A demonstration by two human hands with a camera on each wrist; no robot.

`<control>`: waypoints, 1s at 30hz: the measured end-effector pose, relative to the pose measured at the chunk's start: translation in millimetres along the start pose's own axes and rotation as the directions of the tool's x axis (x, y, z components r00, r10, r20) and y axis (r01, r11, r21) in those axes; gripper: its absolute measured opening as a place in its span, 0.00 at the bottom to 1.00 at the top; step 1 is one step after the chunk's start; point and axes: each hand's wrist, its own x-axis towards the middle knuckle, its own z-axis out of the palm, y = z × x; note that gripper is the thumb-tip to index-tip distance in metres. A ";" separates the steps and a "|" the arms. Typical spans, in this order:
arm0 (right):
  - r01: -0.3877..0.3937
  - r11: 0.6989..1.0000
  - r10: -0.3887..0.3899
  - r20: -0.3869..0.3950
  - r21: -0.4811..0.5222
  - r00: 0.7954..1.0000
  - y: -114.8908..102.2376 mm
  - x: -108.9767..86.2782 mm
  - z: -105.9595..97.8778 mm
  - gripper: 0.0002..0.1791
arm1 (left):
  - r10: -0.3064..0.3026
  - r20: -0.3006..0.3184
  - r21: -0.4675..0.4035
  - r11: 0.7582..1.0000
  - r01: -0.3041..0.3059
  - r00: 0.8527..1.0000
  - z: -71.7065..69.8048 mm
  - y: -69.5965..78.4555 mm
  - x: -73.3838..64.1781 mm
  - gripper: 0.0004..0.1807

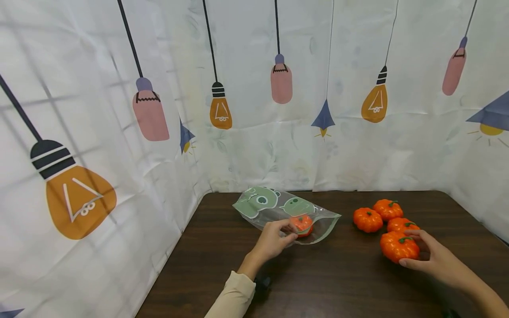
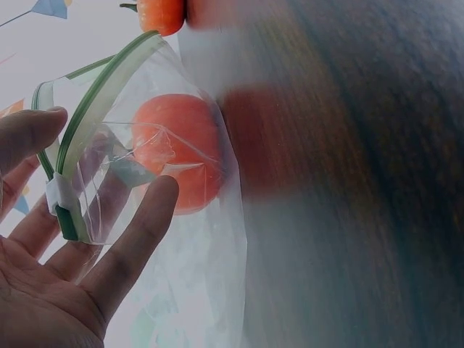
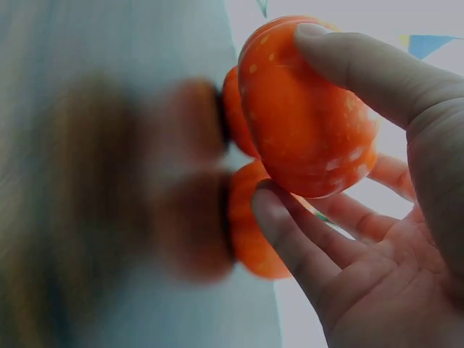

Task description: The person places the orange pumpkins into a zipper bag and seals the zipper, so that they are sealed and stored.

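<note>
A clear zip bag (image 1: 274, 210) with green animal prints lies on the dark table, one small orange pumpkin (image 1: 303, 224) inside it. At the bag's mouth, my left hand (image 1: 276, 238) holds the edge between thumb and fingers. The left wrist view shows the green zip strip (image 2: 94, 101) parted, with a white slider (image 2: 56, 194) beside the fingers. My right hand (image 1: 437, 260) grips another orange pumpkin (image 1: 399, 247) between thumb and fingers, close over the table. In the right wrist view this pumpkin (image 3: 304, 109) is tilted, its stem hidden.
Several more orange pumpkins (image 1: 367, 220) sit together at the table's right, just beyond my right hand. The dark wooden table (image 1: 338, 282) ends at a white curtain (image 1: 246, 154) printed with hanging lamps, which also runs along the left side.
</note>
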 end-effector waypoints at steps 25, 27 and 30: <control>0.118 0.990 -0.114 -0.056 0.074 0.992 -75.2 60.3 3.7 0.43 | 0.010 -0.010 0.023 1.000 -0.009 1.000 0.6 -1.4 -0.2 0.03; 0.125 0.988 -0.120 -0.057 0.090 0.991 -78.8 63.2 5.2 0.43 | 0.010 -0.008 0.022 1.000 -0.010 1.000 0.6 -1.6 -0.1 0.03; 0.135 0.985 -0.129 -0.063 0.106 0.990 -82.9 66.7 7.7 0.43 | 0.011 -0.008 0.019 1.000 -0.010 1.000 0.5 -1.2 0.0 0.03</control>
